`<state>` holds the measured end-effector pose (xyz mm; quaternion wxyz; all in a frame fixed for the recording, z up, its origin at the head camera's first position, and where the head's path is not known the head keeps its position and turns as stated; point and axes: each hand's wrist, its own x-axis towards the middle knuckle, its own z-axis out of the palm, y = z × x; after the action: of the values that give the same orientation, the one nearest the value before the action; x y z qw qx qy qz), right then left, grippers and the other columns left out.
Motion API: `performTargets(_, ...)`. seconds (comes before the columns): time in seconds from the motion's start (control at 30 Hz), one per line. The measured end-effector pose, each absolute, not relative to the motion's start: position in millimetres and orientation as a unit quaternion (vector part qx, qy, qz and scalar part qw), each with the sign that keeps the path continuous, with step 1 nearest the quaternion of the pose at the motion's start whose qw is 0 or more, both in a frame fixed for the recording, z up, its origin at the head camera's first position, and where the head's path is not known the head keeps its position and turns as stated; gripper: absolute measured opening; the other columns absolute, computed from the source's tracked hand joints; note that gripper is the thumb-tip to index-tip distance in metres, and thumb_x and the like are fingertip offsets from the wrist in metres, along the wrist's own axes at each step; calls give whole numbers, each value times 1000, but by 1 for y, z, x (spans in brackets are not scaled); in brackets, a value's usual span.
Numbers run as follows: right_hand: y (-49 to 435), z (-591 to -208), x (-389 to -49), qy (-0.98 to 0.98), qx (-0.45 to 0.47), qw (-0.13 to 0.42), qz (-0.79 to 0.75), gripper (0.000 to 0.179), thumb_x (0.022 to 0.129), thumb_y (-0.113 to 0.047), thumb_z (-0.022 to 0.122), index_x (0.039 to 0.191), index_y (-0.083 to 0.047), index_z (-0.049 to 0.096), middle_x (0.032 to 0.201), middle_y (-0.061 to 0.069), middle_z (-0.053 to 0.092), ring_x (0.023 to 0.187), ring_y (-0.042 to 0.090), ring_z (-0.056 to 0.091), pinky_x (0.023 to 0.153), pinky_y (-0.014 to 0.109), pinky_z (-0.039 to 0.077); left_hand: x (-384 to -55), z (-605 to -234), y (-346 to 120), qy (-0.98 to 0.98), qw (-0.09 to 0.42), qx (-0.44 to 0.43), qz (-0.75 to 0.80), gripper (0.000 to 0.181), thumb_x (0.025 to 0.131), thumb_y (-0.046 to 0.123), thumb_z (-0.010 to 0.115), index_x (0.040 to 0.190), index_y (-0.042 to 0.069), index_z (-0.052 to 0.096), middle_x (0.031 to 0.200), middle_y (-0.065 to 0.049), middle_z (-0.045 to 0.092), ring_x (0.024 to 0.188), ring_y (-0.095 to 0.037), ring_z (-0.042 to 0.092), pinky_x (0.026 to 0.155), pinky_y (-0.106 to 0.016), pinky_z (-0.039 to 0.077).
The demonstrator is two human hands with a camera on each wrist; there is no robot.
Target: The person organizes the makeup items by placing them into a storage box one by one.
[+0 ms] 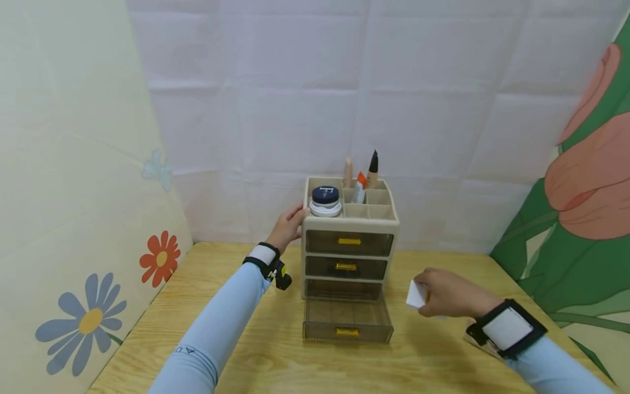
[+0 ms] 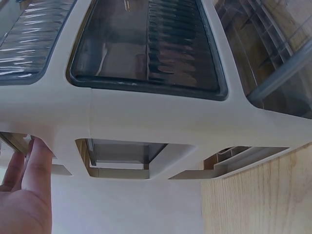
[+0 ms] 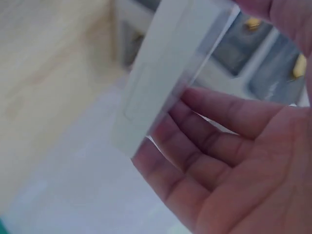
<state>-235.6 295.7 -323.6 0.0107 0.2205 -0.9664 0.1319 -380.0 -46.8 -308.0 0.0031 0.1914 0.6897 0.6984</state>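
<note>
A cream desktop drawer organizer (image 1: 350,223) stands on the table, its bottom drawer (image 1: 346,320) pulled out with nothing visible inside. At its upper left side, my left hand (image 1: 290,225) holds the organizer. In the left wrist view, the fingertips (image 2: 38,156) reach into an opening of the cream frame. To the right of the drawer, my right hand (image 1: 450,294) pinches a small white flat piece (image 1: 416,294). Up close in the right wrist view, that piece (image 3: 161,73) is pale and long with a clear edge, and the fingers bend along it.
On the organizer's top sit a dark-lidded round jar (image 1: 325,195) on a white round case (image 1: 326,209), an orange-capped tube (image 1: 360,190) and a black-tipped pen (image 1: 373,167). A white cloth (image 1: 275,109) hangs behind. The wooden table (image 1: 266,350) spreads in front.
</note>
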Motion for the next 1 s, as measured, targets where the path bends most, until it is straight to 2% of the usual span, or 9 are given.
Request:
performTargets(0.23,256,-294,-232,-953,282,-28,104,57,73,-25,81,118,5,63,102,5,59,78,12,53,62,26,48,-381,-308,-48,695,-1,187,694,54,101,34,48,149,11,39,144,-16,46,126,-30,48,97,-48,46)
performTargets(0.33,238,-288,-234,-944,319,-23,82,58,73,-27,82,119,3,63,102,4,60,80,12,54,64,28,49,-383,-309,-47,690,-2,186,699,54,101,32,48,149,10,40,143,-16,47,125,-30,48,97,-49,46)
performTargets(0.6,198,-296,-252,-924,376,-9,66,59,73,-34,83,118,-1,64,103,2,61,84,12,55,70,30,50,-386,-311,-46,688,-5,181,702,54,100,32,49,148,8,41,141,-17,49,123,-30,50,95,-48,48)
performTargets(0.73,183,-305,-265,-920,383,-27,78,61,73,-33,83,120,1,63,104,4,62,85,13,56,71,30,50,-387,-310,-45,698,-4,170,696,55,99,35,51,148,11,42,142,-14,49,124,-28,50,95,-47,48)
performTargets(0.9,166,-317,-281,-920,373,-75,96,61,72,-32,84,120,1,64,96,-1,63,79,10,56,69,27,49,-387,-310,-45,709,-4,165,686,58,98,40,51,148,13,42,142,-13,49,124,-28,49,94,-47,48)
performTargets(1.0,159,-321,-289,-915,375,-101,108,54,74,-29,84,116,0,67,86,-4,61,72,8,54,64,26,48,-386,-310,-46,707,-3,168,687,57,98,39,51,148,13,42,141,-13,50,123,-28,50,94,-48,48)
